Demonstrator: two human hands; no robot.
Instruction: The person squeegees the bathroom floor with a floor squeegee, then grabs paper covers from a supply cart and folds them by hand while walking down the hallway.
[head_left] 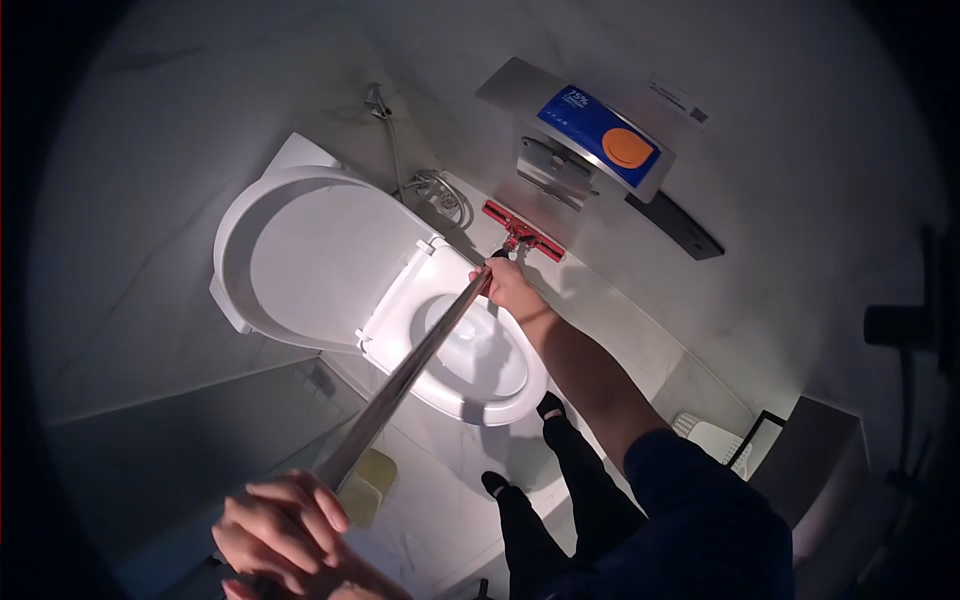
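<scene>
A long metal pole [405,378] runs slantwise over the white toilet [470,398], whose lid stands raised. At the pole's far end, a red squeegee head [523,231] is near the floor beside the wall. My right hand [505,283] is wrapped round the pole close to that head. In the lower left, my left hand [285,530] is at the pole's near end with its fingers curled; the palm side is hidden.
A metal shelf on the right wall carries a blue wipes pack [598,136]. Below it is a paper holder [555,172]. A hose [392,145] hangs behind the toilet. A yellow bin [369,487] and a white basket [714,441] stand on opposite sides.
</scene>
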